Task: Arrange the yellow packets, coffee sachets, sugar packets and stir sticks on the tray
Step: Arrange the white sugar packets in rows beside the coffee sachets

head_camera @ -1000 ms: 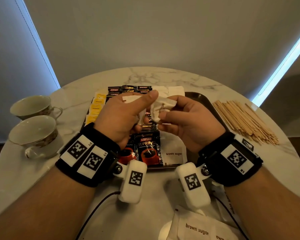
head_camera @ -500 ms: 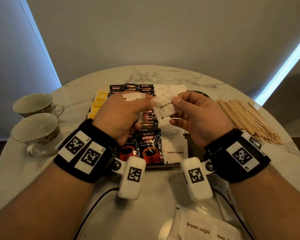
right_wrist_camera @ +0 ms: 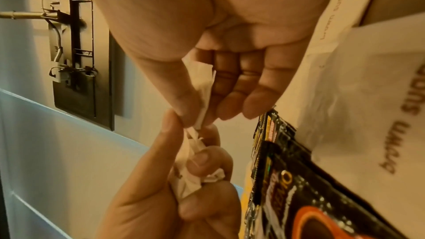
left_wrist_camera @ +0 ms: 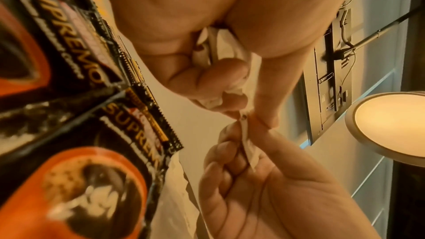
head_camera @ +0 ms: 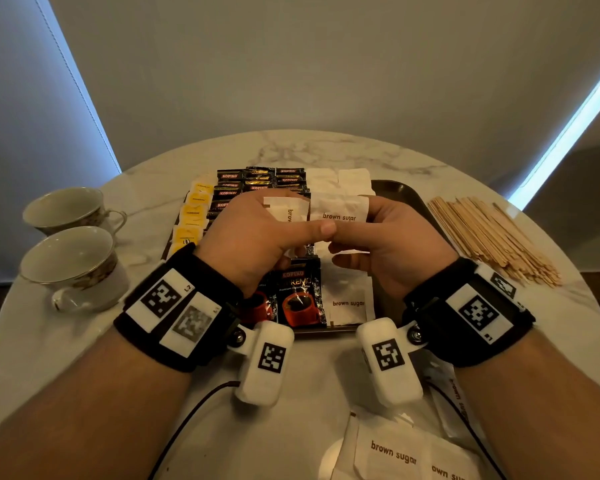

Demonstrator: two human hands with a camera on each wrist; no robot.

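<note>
Above the tray's middle, the right hand (head_camera: 388,244) pinches one white brown sugar packet (head_camera: 340,211) between thumb and fingertips. Thumb tips touching, the left hand (head_camera: 253,237) curls around several more sugar packets (head_camera: 286,211). Below, coffee sachets (head_camera: 300,296) lie near the tray's (head_camera: 407,194) front edge, and stir sticks (head_camera: 489,237) sit on the tabletop right of the tray.

Cups (head_camera: 70,244) left of tray (head_camera: 400,192), stir sticks (head_camera: 489,237) right

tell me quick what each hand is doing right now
Left hand: grips a bunch of sugar packets.
Right hand: pinches one brown sugar packet.
</note>
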